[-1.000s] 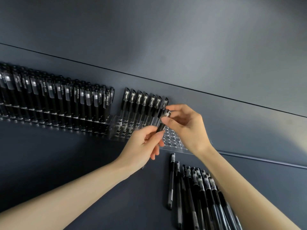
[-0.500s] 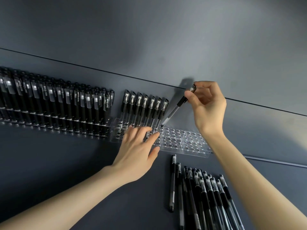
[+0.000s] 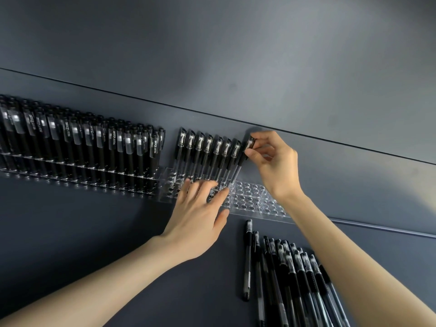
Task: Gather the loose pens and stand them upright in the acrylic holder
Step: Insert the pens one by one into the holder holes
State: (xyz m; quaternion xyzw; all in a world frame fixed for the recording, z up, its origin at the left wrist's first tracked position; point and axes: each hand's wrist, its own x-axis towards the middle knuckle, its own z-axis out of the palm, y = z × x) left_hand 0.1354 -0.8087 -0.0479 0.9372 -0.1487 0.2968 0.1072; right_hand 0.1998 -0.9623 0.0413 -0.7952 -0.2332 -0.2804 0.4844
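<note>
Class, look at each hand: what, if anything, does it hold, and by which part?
The right hand pinches a black pen by its capped top end. The left hand holds nothing; its straight fingers rest on the acrylic holder.

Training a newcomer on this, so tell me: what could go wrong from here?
1. The right hand pinches the pen only at its cap, and it leans; the tip could miss its hole in the holder.
2. It is close beside the standing pens, so a nudge might tip them.
3. The left hand lies flat over nearby holes and could block the next slot.
</note>
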